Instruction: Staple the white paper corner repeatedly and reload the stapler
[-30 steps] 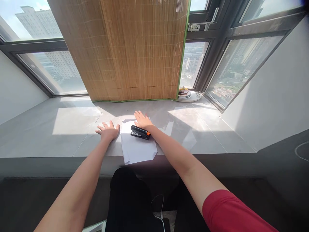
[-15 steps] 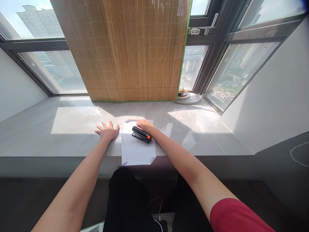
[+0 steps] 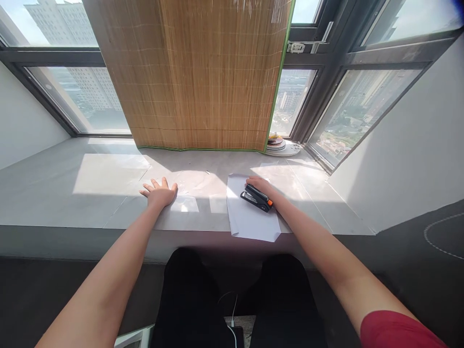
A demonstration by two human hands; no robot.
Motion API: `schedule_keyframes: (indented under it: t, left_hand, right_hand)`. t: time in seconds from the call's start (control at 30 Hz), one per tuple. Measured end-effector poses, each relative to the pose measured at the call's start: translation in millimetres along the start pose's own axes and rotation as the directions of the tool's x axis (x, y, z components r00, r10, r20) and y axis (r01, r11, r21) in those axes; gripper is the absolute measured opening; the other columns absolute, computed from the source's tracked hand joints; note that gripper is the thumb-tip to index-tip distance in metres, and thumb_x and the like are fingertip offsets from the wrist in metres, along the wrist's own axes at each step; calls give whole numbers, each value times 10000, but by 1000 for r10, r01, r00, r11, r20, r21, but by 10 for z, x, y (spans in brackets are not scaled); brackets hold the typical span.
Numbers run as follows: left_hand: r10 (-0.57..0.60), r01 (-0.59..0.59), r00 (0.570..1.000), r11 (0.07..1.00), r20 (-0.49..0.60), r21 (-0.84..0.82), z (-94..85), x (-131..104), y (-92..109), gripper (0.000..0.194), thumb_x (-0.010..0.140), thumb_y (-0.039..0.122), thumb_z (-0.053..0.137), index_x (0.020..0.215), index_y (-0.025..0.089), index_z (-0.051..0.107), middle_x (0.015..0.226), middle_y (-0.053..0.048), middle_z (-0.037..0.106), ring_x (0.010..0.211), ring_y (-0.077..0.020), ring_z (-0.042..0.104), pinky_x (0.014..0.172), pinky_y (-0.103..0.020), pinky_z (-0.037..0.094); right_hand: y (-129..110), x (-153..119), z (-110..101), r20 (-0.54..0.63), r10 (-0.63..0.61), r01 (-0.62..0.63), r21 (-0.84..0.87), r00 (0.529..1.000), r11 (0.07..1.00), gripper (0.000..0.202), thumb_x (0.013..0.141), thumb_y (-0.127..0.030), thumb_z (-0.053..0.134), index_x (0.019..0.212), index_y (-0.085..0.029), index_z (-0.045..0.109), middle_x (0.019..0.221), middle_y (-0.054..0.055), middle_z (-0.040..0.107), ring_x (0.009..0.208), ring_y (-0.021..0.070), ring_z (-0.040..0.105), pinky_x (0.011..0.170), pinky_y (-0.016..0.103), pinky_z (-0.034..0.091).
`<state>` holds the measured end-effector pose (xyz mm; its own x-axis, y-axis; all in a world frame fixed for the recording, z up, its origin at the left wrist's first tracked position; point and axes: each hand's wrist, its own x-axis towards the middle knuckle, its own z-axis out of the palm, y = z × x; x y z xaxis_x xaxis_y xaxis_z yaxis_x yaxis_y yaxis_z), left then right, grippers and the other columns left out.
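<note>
My left hand [image 3: 159, 194] lies flat on the pale window sill [image 3: 119, 188], fingers spread and nothing in it. Farther right, white paper [image 3: 253, 226] rests on the sill, its near end sticking out past the front edge and one near corner bent. A black stapler [image 3: 256, 198] with an orange patch sits over the paper, tilted across it. My right hand [image 3: 261, 184] is closed along the stapler's far side, above the paper; its fingertips are partly hidden. A tiny light-coloured piece [image 3: 208, 172] lies on the sill between the hands, too small to name.
A bamboo blind [image 3: 203, 77] with green edging hangs down to the back of the sill. Stacked plates [image 3: 277, 145] stand in the back right corner by the window frame [image 3: 308, 116]. Below, between my legs, a white cable [image 3: 234, 309] runs to a dark object.
My right hand has moved right, and the stapler and paper have slid along with it. The paper has turned slightly. My left hand stays spread on the sill.
</note>
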<state>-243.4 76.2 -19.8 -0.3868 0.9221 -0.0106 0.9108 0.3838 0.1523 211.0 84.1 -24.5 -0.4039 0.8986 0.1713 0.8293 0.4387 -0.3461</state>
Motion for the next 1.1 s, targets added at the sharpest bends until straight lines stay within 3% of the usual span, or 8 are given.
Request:
schedule_keyframes:
  t: [0.2, 0.3, 0.47, 0.57, 0.67, 0.77, 0.93, 1.1]
  left_hand:
    - [4, -4, 1000, 1000, -8, 0, 28, 19, 5, 896, 1018, 697, 335, 1734, 158, 359, 1810, -292, 160, 1629, -643, 97, 1200, -864, 126]
    - [3, -3, 1000, 1000, -31, -16, 38, 36, -17, 884, 1012, 684, 370, 1714, 147, 390, 1803, -304, 171, 1625, -648, 97, 1188, -876, 129]
    - [76, -91, 980, 993, -182, -75, -22, -149, 69, 675, 1031, 498, 451, 1590, 133, 553, 1725, -312, 356, 1605, -612, 213, 1171, -897, 165]
    - [415, -457, 863, 884, -287, -98, -2, -491, 435, 522, 1040, 297, 429, 1503, 170, 633, 1605, -238, 542, 1545, -449, 421, 1262, -746, 267]
    - [751, -775, 631, 604, -192, -186, 123, -885, 951, 459, 1063, 315, 428, 1439, 230, 676, 1575, -145, 594, 1453, -314, 554, 1269, -541, 396]
    - [877, -867, 476, 454, -73, -205, 244, -1130, 1313, 492, 1074, 435, 468, 1516, 277, 616, 1681, -97, 519, 1574, -323, 444, 1332, -605, 272]
    - [808, -793, 588, 567, -35, -222, 266, -1150, 1378, 501, 1061, 410, 460, 1514, 255, 609, 1687, -112, 516, 1573, -308, 460, 1346, -597, 241]
    - [804, -792, 593, 572, -42, -214, 238, -1131, 1354, 491, 1028, 346, 487, 1490, 249, 622, 1665, -110, 542, 1566, -296, 471, 1347, -560, 266]
  right_hand:
    - [32, -230, -69, -378, 182, -39, 356, 908, 934, 479, 1044, -486, 507, 655, -239, 379, 674, 16, 475, 681, 182, 455, 696, 337, 400]
    - [12, -577, -123, -344, 135, 68, 517, 929, 853, 510, 1092, -615, 405, 793, -231, 560, 773, 35, 589, 731, 195, 534, 722, 345, 457]
    - [-93, -931, -72, -235, -73, 153, 345, 969, 926, 471, 906, -584, 773, 1203, -242, 646, 1044, 64, 729, 851, 226, 646, 752, 351, 517]
    - [-104, -918, -19, -255, -95, 170, 289, 962, 942, 446, 889, -450, 784, 1257, -238, 646, 1077, 73, 751, 874, 237, 682, 767, 366, 546]
    - [-68, -887, 0, -315, -97, 192, 286, 944, 939, 377, 908, -383, 752, 1248, -237, 674, 1066, 76, 758, 893, 252, 707, 777, 387, 575]
    - [-18, -888, 3, -418, -77, 207, 276, 905, 938, 316, 934, -357, 727, 1223, -235, 699, 1055, 90, 740, 924, 272, 710, 789, 414, 597]
    - [45, -871, 47, -443, -70, 215, 287, 894, 934, 333, 953, -349, 729, 1273, -257, 718, 1074, 87, 728, 939, 278, 710, 817, 438, 618]
    - [17, -822, 74, -401, -154, 274, 261, 903, 926, 310, 984, -362, 711, 1282, -277, 729, 1118, 89, 770, 1052, 309, 705, 936, 492, 608]
